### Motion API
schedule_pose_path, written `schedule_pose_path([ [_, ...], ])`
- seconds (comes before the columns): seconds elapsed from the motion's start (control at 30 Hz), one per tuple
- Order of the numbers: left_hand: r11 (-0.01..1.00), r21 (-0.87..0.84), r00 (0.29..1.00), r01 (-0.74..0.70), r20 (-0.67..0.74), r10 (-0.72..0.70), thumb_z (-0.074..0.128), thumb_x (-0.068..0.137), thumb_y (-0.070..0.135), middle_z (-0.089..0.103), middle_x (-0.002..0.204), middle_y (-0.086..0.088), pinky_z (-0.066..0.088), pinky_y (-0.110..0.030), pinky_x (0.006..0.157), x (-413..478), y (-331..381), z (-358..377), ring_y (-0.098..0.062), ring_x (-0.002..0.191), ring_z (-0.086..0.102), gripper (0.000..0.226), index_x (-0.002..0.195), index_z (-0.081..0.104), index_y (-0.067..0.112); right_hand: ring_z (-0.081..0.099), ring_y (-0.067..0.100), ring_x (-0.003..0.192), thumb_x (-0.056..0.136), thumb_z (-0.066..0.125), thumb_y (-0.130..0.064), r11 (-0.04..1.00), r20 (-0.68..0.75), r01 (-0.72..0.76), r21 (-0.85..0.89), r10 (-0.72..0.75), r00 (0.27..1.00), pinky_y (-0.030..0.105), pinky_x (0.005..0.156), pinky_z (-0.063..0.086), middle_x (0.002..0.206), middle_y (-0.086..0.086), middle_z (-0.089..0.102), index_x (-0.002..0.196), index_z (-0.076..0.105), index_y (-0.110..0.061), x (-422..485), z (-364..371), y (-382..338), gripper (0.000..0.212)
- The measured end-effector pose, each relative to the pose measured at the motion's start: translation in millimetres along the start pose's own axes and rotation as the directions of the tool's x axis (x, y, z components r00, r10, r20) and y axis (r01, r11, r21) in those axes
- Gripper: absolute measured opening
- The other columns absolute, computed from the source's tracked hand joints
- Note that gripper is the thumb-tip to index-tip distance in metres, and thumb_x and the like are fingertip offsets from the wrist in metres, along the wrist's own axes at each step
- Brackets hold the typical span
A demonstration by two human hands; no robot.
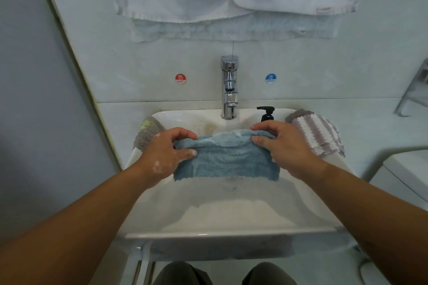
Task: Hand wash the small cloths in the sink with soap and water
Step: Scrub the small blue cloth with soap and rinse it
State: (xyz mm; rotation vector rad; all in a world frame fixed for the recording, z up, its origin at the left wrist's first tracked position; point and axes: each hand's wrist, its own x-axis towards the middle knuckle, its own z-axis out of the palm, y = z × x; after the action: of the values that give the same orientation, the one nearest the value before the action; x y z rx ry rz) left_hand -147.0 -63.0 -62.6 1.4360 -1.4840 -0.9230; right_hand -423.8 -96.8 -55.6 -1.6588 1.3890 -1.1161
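Hands over sink (231,233): left hand (165,155) pinches left top corner of blue cloth (225,159), right hand (283,146) pinches right top corner; cloth hangs stretched between them above basin, below tap (229,87); striped cloth (316,132) on right rim, soap bottle (266,114) beside tap

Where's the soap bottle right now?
In the head view the soap bottle stands on the sink rim, right of the faucet, behind the right hand.

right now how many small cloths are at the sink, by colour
blue cloth: 1, held in left hand and right hand
grey cloth: 1, on the sink rim
purple and white striped cloth: 1, on the rim opposite
total: 3
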Motion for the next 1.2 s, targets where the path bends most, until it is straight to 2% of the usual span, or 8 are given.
schedule_pose_path([
  [0.17, 0.998, -0.059, 0.999, -0.005, 0.045, 0.008, 0.075, 0.089, 0.015, 0.068, 0.114, -0.001, 0.062, -0.036, 0.086, -5.3, 6.5, 5.9, -0.020, 0.104, 0.068, 0.021, 0.106, 0.069, 0.025, 0.067, 0.005, 0.090, 0.090, 0.076, -0.017, 0.997, -0.083, -0.024, 0.074, 0.030, 0.996, 0.027, 0.081, 0.060, 0.098, -0.015, 0.070, 0.098, 0.074, -0.030, -2.2, 4.1, -2.0, 0.016],
  [0.3, 0.999, 0.008, 0.999, -0.031, 0.018, 0.031, 0.071, 0.092, 0.015, 0.067, 0.114, 0.004, 0.059, -0.021, 0.082, -6.7, 11.3, 12.8, -0.014, 0.105, 0.064, 0.019, 0.103, 0.069, 0.030, 0.068, 0.008, 0.092, 0.088, 0.079, -0.018, 0.995, -0.089, -0.039, 0.096, 0.048, 0.995, 0.028, 0.079, 0.061, 0.100, -0.012, 0.071, 0.098, 0.075, -0.029, -7.0, 13.0, -5.8, 0.015],
  [0.6, 0.988, -0.151, 0.999, -0.033, -0.003, 0.033, 0.069, 0.093, 0.006, 0.066, 0.117, 0.001, 0.063, -0.033, 0.082, -9.3, 23.9, 50.7, -0.019, 0.104, 0.067, 0.027, 0.107, 0.072, 0.030, 0.065, 0.006, 0.093, 0.091, 0.075, -0.023, 1.000, -0.037, 0.017, 0.021, -0.016, 0.999, 0.024, 0.085, 0.059, 0.097, -0.017, 0.066, 0.105, 0.071, -0.028, -17.4, 44.7, -23.6, 0.015],
  [0.7, 0.980, -0.196, 0.999, -0.040, 0.014, 0.044, 0.064, 0.098, 0.011, 0.068, 0.120, 0.005, 0.062, -0.042, 0.087, -10.4, 28.0, 59.9, -0.021, 0.109, 0.068, 0.029, 0.117, 0.069, 0.033, 0.062, 0.005, 0.096, 0.087, 0.078, -0.036, 1.000, 0.026, 0.014, 0.023, -0.014, 1.000, 0.022, 0.087, 0.051, 0.104, -0.017, 0.064, 0.111, 0.063, -0.033, -21.5, 54.4, -29.7, 0.028],
  [0.8, 0.973, -0.228, 0.999, -0.029, 0.014, 0.033, 0.060, 0.099, 0.008, 0.063, 0.128, 0.006, 0.062, -0.040, 0.088, -11.7, 29.9, 61.5, -0.020, 0.112, 0.066, 0.038, 0.127, 0.060, 0.034, 0.060, 0.010, 0.100, 0.080, 0.082, -0.042, 1.000, 0.012, -0.028, -0.006, 0.028, 1.000, 0.024, 0.089, 0.051, 0.111, -0.013, 0.060, 0.118, 0.058, -0.031, -20.5, 54.2, -31.4, 0.046],
  [0.93, 0.964, -0.267, 1.000, -0.018, 0.020, 0.024, 0.057, 0.100, 0.000, 0.063, 0.126, 0.005, 0.063, -0.032, 0.079, -13.1, 30.1, 61.0, -0.019, 0.108, 0.067, 0.041, 0.127, 0.057, 0.031, 0.062, 0.008, 0.092, 0.083, 0.082, -0.031, 1.000, -0.019, -0.012, -0.027, 0.012, 1.000, 0.008, 0.070, 0.049, 0.108, -0.014, 0.059, 0.112, 0.056, -0.033, -19.3, 52.3, -30.0, 0.039],
  [1.1, 0.975, -0.220, 0.998, -0.011, -0.065, -0.003, 0.062, 0.096, 0.000, 0.067, 0.113, 0.003, 0.059, -0.022, 0.066, -11.8, 24.3, 57.9, -0.015, 0.094, 0.070, 0.037, 0.119, 0.058, 0.028, 0.065, 0.008, 0.095, 0.089, 0.077, -0.017, 1.000, -0.040, 0.001, 0.008, 0.000, 0.999, 0.008, 0.070, 0.053, 0.107, -0.013, 0.061, 0.112, 0.059, -0.032, -18.8, 48.8, -26.3, 0.033],
  [1.2, 0.988, -0.152, 0.993, 0.023, -0.112, -0.041, 0.071, 0.093, 0.013, 0.060, 0.118, 0.005, 0.060, -0.026, 0.074, -9.2, 18.9, 56.6, -0.014, 0.101, 0.064, 0.041, 0.125, 0.053, 0.033, 0.066, 0.007, 0.097, 0.091, 0.074, -0.010, 0.988, -0.007, -0.012, 0.154, 0.013, 1.000, 0.010, 0.070, 0.055, 0.111, -0.012, 0.064, 0.115, 0.062, -0.031, -16.9, 43.1, -28.8, 0.034],
])
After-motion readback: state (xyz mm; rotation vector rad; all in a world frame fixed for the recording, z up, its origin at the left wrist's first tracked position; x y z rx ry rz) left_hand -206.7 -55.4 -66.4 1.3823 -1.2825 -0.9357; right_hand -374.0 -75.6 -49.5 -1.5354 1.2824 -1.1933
